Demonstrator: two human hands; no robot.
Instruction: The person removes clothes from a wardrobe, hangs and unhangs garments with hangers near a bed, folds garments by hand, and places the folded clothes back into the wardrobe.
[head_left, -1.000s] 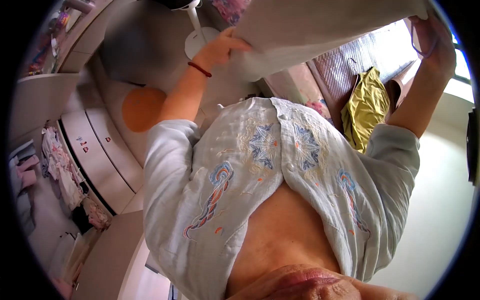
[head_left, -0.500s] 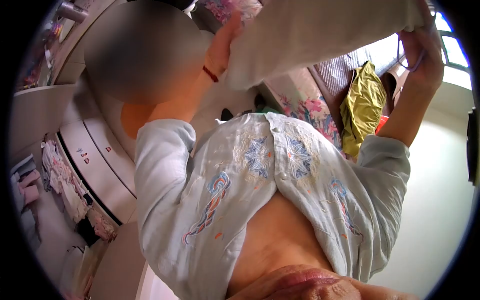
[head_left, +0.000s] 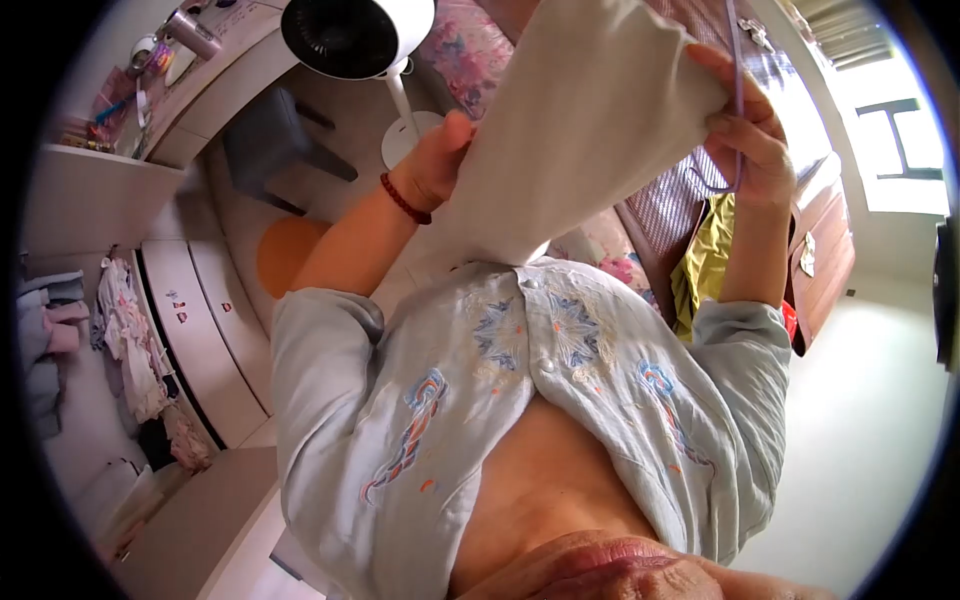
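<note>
My right hand (head_left: 722,96) at two o'clock, pinching pale cloth (head_left: 570,130) and purple loop (head_left: 739,110), left hand (head_left: 440,160) at eleven — grip I can't tell.

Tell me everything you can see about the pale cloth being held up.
The pale cloth is plain greyish beige and looks like soft, matte fabric, lightly creased. It slants from the top edge of the view down to the embroidered shirt. The right hand holds its right edge, along with a thin purple strip. The left hand is at its left edge, fingertips hidden. What kind of item it is, I can't tell.
</note>
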